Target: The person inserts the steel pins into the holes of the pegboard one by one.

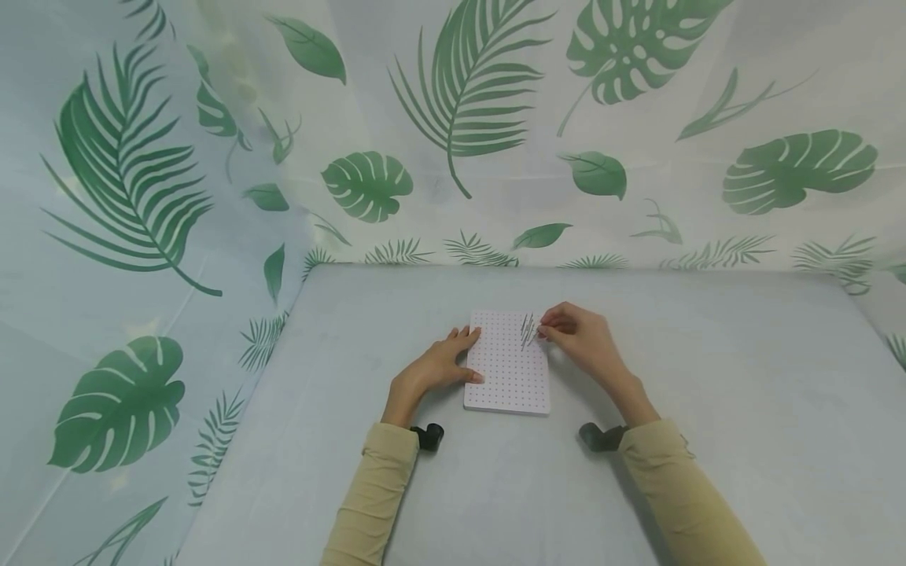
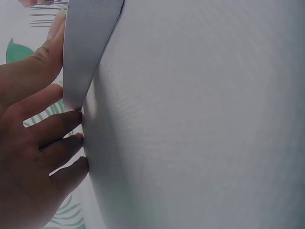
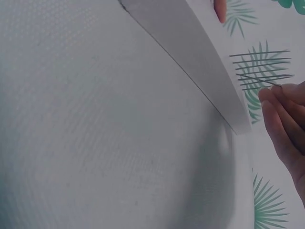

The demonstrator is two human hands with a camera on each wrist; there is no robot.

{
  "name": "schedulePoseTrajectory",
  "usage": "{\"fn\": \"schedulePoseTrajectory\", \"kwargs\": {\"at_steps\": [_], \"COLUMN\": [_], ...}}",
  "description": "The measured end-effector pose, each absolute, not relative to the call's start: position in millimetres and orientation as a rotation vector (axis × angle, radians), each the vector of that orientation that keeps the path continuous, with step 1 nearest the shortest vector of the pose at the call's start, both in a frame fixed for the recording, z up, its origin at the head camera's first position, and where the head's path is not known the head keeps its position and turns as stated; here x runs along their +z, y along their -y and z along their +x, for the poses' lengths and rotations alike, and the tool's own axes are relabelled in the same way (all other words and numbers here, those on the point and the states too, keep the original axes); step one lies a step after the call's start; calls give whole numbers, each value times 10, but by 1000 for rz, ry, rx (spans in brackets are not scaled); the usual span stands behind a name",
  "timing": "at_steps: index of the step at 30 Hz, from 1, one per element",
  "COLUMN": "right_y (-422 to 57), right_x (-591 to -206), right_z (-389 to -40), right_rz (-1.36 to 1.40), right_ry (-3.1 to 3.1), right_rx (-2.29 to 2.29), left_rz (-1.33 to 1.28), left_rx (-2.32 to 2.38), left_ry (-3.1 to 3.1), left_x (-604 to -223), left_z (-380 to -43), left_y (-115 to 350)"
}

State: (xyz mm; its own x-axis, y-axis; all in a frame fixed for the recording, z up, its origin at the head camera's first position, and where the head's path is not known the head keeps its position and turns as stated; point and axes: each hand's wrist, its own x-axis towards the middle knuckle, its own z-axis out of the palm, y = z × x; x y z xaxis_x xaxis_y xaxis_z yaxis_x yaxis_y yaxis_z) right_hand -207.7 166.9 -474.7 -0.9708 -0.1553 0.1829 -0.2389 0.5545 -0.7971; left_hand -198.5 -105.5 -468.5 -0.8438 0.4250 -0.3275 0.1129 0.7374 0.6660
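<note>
A white board (image 1: 506, 369) with a grid of small holes lies flat on the table. Several thin metal pins (image 1: 527, 330) stand upright in its far right part. My left hand (image 1: 432, 365) rests at the board's left edge with thumb and index finger spread on its top; the other fingers touch the table beside it. Between thumb and fingertips my right hand (image 1: 583, 338) pinches one thin pin (image 3: 259, 79), held at a slant and crossing the line of standing pins in the right wrist view. Whether its tip touches the board cannot be told.
A pale cloth covers the table (image 1: 340, 314). Behind it and to the left hang white curtains (image 1: 510, 173) printed with green leaves. Dark wrist cameras (image 1: 600, 437) stick out at the inner side of both yellowish sleeves (image 1: 686, 487).
</note>
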Motion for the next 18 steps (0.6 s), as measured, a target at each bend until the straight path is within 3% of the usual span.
{"fn": "schedulePoseTrajectory", "kwargs": {"at_steps": [18], "right_y": [-1584], "right_x": [-4767], "right_z": [-2051], "right_rz": [429], "right_ry": [2746], "right_rx": [1378], "left_rz": [400], "left_rx": [894], "left_ry": [-2473], "left_x": [-4702], "left_z": [-1995], "left_y": [1050]}}
